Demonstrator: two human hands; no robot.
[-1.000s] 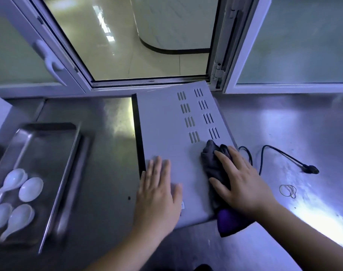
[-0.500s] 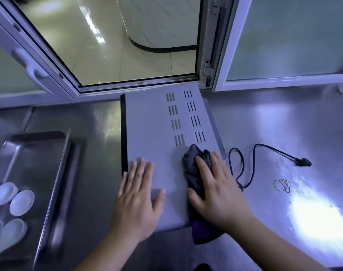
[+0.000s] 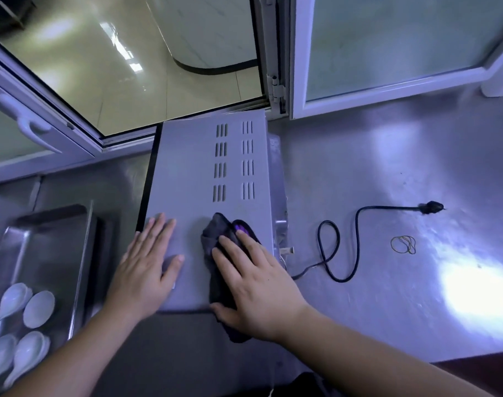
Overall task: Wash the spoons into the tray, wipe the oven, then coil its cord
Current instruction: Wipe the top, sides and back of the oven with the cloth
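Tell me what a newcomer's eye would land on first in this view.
First, the two hands at centre: the right hand presses a dark cloth onto the grey oven top, while the left hand lies flat beside it. Next, the black cord sprawls uncoiled on the steel counter to the right, and white spoons lie in the metal tray at far left.

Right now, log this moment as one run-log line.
stage: wiping oven top | right hand: flat on cloth | left hand: flat on oven | spoons: in tray | cord: uncoiled
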